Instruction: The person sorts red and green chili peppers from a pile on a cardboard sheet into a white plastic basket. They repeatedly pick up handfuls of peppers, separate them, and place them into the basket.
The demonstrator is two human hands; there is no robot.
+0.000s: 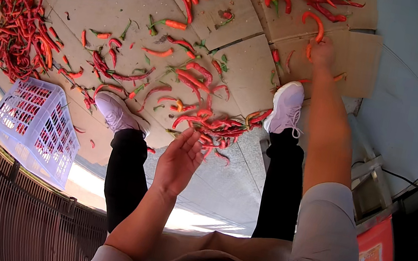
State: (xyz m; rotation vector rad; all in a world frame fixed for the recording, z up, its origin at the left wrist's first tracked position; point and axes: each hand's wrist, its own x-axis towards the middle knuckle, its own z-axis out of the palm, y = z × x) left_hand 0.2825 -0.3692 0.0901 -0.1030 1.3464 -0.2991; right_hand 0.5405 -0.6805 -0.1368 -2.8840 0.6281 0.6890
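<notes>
My right hand (324,53) reaches over the cardboard at the upper right, somewhat blurred, its fingers closed at the end of a curved red chili pepper (316,23). A second short piece of orange-red chili (309,52) shows beside the fingers. My left hand (180,163) is open and palm up, with nothing in it, and its fingertips overlap the near edge of a heap of red chili peppers (220,128). That heap lies between my two shoes, partly on the cardboard sheet (242,63) and partly on the grey floor.
A white plastic crate (60,129) with red chilies showing through its slots stands at left. Behind it spreads a large pile of long red chilies (25,31). More chilies (324,2) lie at the top right. A metal frame (370,180) is beside my right arm.
</notes>
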